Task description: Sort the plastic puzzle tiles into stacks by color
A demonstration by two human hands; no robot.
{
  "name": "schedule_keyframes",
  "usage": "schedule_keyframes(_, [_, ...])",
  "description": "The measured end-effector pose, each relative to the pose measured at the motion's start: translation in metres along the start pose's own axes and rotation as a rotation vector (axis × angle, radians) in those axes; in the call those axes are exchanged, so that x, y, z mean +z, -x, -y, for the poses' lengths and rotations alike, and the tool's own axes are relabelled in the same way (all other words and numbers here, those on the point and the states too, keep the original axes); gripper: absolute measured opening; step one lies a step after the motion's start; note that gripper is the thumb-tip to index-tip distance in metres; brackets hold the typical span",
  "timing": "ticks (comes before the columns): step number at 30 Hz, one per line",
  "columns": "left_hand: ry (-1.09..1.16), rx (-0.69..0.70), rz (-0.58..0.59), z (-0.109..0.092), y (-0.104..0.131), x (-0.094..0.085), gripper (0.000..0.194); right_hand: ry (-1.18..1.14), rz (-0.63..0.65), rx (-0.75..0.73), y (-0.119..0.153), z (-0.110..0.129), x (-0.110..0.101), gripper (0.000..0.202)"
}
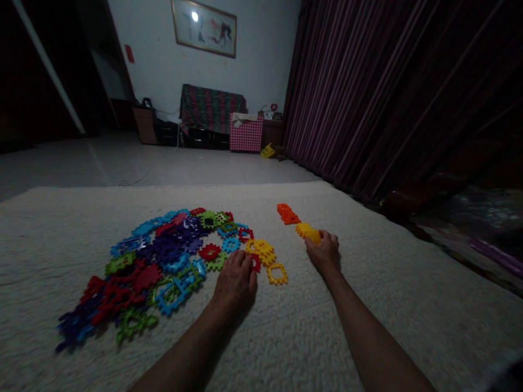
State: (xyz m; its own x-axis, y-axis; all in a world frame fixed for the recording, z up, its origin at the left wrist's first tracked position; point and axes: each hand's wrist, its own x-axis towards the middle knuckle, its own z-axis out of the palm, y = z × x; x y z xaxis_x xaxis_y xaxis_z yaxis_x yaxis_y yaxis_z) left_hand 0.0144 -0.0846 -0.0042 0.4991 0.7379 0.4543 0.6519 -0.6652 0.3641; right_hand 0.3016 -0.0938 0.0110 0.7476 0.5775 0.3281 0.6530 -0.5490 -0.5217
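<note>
My left hand (236, 279) rests at the right edge of a spread pile of plastic interlocking tiles (171, 242), its fingers curled beside a red tile (255, 262). What its fingertips hold, if anything, is hidden. Just beyond it lie several yellow tiles (261, 250) and a single yellow square frame tile (277, 274). Off to the right, my right hand (324, 251) is closed around the near end of a row of yellow tiles (308, 232). A row of orange tiles (288, 214) lies just past the yellow row.
The tiles lie on a cream quilted mat (302, 326). Past its far edge is a tiled floor (204, 169) with a cloth-covered bench (212, 109) and a red checked box (245, 133). A purple curtain (351, 92) hangs along the right side.
</note>
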Motion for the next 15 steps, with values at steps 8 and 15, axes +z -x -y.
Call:
schedule_keyframes(8, [0.001,0.000,-0.027,0.001,0.001,0.001,0.027,-0.187,-0.164,-0.117,-0.002,-0.002,0.008,0.056])
schedule_keyframes(15, [-0.020,-0.016,-0.016,-0.001,0.001,0.000,0.027,-0.454,0.316,-0.620,0.018,0.026,-0.008,0.021])
